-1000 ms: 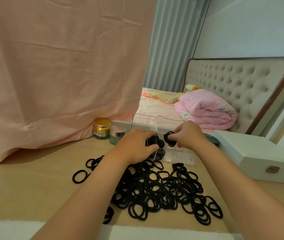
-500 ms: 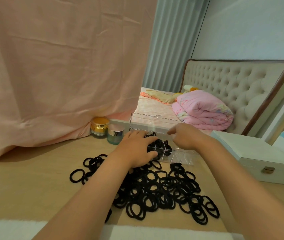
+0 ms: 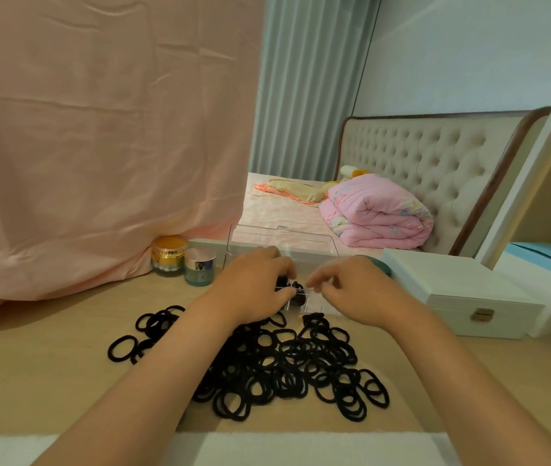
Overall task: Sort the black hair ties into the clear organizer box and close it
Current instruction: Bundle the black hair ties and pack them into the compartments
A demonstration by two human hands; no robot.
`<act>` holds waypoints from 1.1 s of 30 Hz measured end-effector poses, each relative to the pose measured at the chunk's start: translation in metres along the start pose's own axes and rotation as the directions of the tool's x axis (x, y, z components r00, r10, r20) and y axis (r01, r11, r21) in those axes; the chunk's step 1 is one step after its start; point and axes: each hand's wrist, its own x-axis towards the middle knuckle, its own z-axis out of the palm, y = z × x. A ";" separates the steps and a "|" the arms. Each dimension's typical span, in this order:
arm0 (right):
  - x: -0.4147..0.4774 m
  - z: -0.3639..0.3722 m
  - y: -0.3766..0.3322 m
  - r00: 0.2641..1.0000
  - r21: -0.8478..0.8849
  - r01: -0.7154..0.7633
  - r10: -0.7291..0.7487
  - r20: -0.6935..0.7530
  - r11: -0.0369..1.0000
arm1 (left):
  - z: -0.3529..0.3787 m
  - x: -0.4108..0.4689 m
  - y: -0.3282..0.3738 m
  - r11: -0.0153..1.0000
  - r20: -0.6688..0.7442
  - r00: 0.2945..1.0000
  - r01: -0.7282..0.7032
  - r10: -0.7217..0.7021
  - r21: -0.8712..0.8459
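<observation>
Was walled behind the clear organizer box (image 3: 319, 303) by its raised lid (image 3: 281, 238), in front by heaped black hair ties (image 3: 287, 371). Was crowded left by two jars (image 3: 200, 271), right by a white case (image 3: 462, 290); lay bare on the table (image 3: 48, 358) left of the heap.

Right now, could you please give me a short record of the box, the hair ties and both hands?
Box: clear box, lid standing open
In box: a few black hair ties
Loose ties: big pile on the desk, in front of the box
Left hand: over the box, fingers curled by the ties inside; grip unclear
Right hand: over the box, loosely curled, holding nothing
Nearby: gold jar, silver-lidded jar to its left; white case to its right
</observation>
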 end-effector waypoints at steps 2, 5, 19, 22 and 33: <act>-0.007 0.004 0.004 0.992 -0.069 0.015 -0.006 0.122 0.998 | 0.000 0.000 0.014 0.995 0.106 0.994 0.003 0.007 -0.100; -0.015 0.015 0.005 0.956 -0.210 0.042 0.022 0.293 0.977 | 0.003 -0.003 0.030 0.995 0.323 0.946 0.004 0.029 -0.102; -0.012 0.041 0.005 0.948 -0.258 -0.020 0.101 0.303 0.966 | -0.007 -0.005 0.021 0.981 0.480 0.876 0.135 -0.053 -0.139; -0.008 0.036 0.005 0.936 -0.176 -0.042 0.101 0.337 0.983 | -0.012 -0.004 0.016 0.968 0.411 0.908 0.170 -0.081 -0.184; -0.020 0.011 0.016 0.976 0.743 -0.216 0.169 0.140 0.634 | 0.000 -0.002 0.028 0.646 0.309 0.940 0.328 -0.147 -0.689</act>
